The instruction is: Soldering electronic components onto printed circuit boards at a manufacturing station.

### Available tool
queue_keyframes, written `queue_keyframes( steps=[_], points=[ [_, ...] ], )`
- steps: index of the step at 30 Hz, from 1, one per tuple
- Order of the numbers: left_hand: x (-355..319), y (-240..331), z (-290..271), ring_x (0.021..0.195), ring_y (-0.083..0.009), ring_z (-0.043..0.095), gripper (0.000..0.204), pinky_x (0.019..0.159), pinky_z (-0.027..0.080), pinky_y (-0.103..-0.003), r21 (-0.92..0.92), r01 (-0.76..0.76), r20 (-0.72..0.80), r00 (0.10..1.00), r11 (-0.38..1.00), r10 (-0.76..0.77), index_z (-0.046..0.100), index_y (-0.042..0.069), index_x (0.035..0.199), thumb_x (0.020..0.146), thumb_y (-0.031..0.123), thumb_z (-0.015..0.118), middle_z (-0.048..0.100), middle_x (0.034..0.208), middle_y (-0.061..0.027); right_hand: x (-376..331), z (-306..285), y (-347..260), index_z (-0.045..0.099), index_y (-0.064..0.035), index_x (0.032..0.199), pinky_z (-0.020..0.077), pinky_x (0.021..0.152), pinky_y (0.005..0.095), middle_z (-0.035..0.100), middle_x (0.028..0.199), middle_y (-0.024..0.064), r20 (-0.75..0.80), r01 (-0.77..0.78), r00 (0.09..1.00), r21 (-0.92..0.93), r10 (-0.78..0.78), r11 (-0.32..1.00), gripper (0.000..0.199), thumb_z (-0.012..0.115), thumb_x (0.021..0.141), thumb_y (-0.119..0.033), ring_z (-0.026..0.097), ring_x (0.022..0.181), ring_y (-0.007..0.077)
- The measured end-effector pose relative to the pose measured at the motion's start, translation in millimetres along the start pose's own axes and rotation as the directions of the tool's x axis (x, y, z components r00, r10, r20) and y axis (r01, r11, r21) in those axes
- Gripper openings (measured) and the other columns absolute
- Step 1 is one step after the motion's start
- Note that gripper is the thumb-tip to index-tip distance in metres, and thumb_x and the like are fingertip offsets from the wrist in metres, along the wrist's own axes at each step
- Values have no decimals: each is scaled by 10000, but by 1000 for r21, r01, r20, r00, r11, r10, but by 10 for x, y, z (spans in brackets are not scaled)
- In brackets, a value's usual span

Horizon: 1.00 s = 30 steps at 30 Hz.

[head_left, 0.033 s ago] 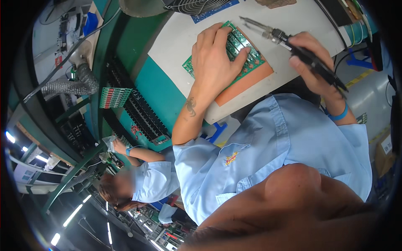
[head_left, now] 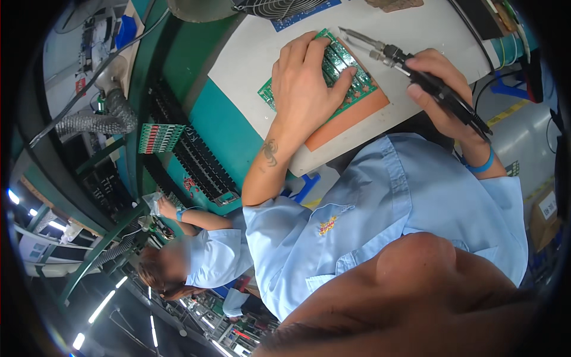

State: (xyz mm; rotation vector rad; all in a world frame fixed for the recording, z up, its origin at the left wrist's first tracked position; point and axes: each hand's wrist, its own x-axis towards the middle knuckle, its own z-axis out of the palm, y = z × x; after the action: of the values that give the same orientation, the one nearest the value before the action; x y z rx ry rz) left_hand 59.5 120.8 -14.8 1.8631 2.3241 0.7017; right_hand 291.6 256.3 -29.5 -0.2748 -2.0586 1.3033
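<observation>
A green circuit board (head_left: 344, 66) with rows of small parts lies on a flat orange-brown board (head_left: 351, 124) on the white work surface. My left hand (head_left: 302, 80) is laid over it, fingers curled round the far edge and thumb pressing on its face, hiding much of its left half. A black soldering iron (head_left: 437, 89) is gripped in my right hand (head_left: 443, 74). Its metal tip points up and left, a thin second rod beside it, just off the far right corner of the circuit board and apart from it.
Past the circuit board are a wire-guarded fan (head_left: 279, 7) and a blue board (head_left: 306, 15). To the left, a black slotted rail (head_left: 199, 157) runs along the green bench beside another board with red parts (head_left: 160, 138). A co-worker (head_left: 214, 250) sits at lower left.
</observation>
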Motion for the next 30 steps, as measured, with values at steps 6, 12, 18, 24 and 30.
queue_keyframes(
  steps=[6,12,18,24,30],
  points=[
    [-24,-25,10,1133,-389,623,534,937,514,-468,13,-23,-28,999,1000,23,670,1,1170,771,296,864,658,1272,-194,0,-22,97,658,35,1167,526,804,330,689,1049,174,60,-44,997,17,43,999,355,735,822,15,674,912,261],
    [-16,-45,12,1112,-379,629,546,915,520,-454,-2,-36,-43,998,999,35,674,0,1167,747,277,888,660,1256,-193,14,-19,105,673,42,1129,538,762,344,694,984,178,87,-24,996,19,23,1000,389,732,745,62,684,846,269],
    [-10,-46,6,1090,-380,632,554,897,524,-452,-7,-40,-41,998,999,40,670,-5,1161,738,271,898,659,1254,-196,41,-14,106,684,32,1121,554,788,371,683,919,178,97,8,995,-3,-7,1000,415,738,712,81,698,863,309],
    [-4,-47,9,1084,-378,633,562,893,524,-451,-14,-46,-40,998,999,45,665,-5,1162,729,260,905,660,1250,-195,42,-2,119,691,30,1113,555,792,376,676,902,175,97,6,995,-2,-6,1000,413,746,706,77,700,876,324],
    [-44,-82,62,1210,-362,566,557,954,462,-464,-47,-11,-27,1000,999,9,674,18,1161,702,255,883,616,1298,-168,47,-2,127,692,30,1114,557,800,379,672,901,175,94,13,995,-3,-13,1000,416,747,704,73,695,866,323]
  ],
)
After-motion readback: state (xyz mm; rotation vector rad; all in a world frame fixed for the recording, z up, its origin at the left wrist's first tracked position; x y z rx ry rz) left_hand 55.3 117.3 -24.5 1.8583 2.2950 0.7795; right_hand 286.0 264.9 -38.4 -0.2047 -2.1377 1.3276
